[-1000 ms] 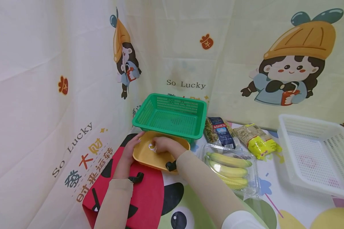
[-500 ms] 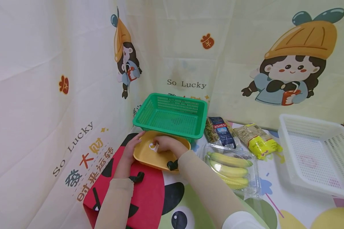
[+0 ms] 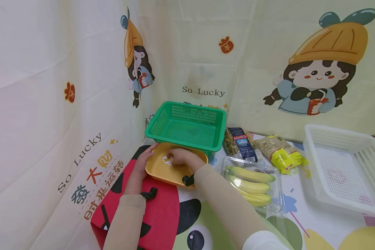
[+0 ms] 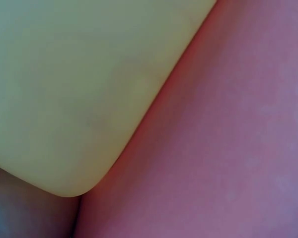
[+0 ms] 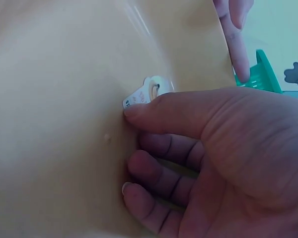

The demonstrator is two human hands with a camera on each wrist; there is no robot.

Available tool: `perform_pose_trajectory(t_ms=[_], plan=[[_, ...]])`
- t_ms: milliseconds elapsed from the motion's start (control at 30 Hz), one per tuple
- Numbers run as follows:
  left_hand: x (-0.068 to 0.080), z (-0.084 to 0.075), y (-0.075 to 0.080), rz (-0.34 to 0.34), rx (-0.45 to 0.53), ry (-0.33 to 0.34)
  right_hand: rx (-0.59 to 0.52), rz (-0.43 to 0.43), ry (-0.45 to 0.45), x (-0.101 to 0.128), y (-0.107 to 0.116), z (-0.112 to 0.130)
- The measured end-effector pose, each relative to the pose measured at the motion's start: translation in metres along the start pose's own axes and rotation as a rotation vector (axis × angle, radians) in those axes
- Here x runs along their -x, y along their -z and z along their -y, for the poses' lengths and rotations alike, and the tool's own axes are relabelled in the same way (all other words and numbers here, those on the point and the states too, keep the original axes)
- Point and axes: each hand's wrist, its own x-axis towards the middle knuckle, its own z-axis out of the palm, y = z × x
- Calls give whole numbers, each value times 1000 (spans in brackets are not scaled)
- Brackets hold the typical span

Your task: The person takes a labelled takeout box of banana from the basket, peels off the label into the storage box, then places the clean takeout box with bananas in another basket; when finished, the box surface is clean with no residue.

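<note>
Left hand (image 3: 142, 163) gripped the left rim of the yellow tray (image 3: 162, 172), fingers curled over its edge to hold it steady near the counter's far left corner, on the red patch of the cloth (image 3: 162, 215). Right hand (image 3: 182, 157) lay inside the tray with the thumb stretched forward and the other fingers curled; the thumb tip pressed at the edge of a small sticker (image 5: 146, 94) stuck to the tray's floor. Whether the sticker's edge had lifted could not be told.

Done well, the step likely called for a nail worked under one corner at a low angle, then a slow peel with the left hand bracing the tray against sliding.

Just behind the tray stood the green basket (image 3: 187, 125). To its right lay a dark pasta packet (image 3: 241, 144), a clear box of bananas (image 3: 253, 182), a yellow-labelled packet (image 3: 281, 152), and at the right edge a white basket (image 3: 343, 166).

Compared with a second earlier, almost nothing differed: both hands kept their places, and the sticker stayed at the same spot.
</note>
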Motion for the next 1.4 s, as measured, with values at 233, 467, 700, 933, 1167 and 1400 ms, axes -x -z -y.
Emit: perform_pose_trajectory(t_ms=[233,467,700,933,1167,1400], plan=[[-2,3,-4,16,-9,-9,5,-1,-9,3,0,-5],[-3,6,-9,21,9,-1,16,-6,-8,4,-1,-12],[-3,7,-11,26,8,-7,26,-3,-9,6,0,-14],[-2,4,-8,25,-6,7,31,80,-30,20,4,-9],[7,-9,3,-87,-280,-34,46,138,13,59,22,3],[22,-26,-15,-220,-715,-265,42,38,122,109,58,-5]])
